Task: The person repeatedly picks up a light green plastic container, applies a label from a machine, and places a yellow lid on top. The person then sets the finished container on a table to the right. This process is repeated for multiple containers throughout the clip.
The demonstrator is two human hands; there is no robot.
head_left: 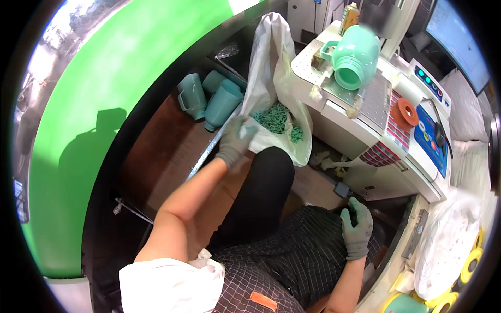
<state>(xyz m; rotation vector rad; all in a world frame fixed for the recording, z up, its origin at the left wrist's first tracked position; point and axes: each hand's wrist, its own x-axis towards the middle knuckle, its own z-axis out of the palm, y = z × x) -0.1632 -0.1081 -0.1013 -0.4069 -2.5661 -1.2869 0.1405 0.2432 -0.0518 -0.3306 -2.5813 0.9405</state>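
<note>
Both my hands wear grey gloves. My left hand (pixel 237 140) is at the left rim of a white sack (pixel 271 49), with its blurred fingers close to the plastic; whether they grip it cannot be made out. Green plastic scraps (pixel 274 119) lie inside the sack. Beyond that hand, on the left, are several green jugs (pixel 223 104) in a brown-bottomed space. My right hand (pixel 357 229) hovers above my right thigh, fingers curved and apart, holding nothing. Ahead to the right, a mint-green jug (pixel 357 55) lies on the white machine's perforated plate, its mouth toward me.
A white machine (pixel 339 130) rises at the right, bearing an orange tape roll (pixel 406 112), a spray can (pixel 349 18) and a lit button panel (pixel 429 82). A curved green panel (pixel 68 172) borders the left. White plastic bags (pixel 449 250) sit at the right edge.
</note>
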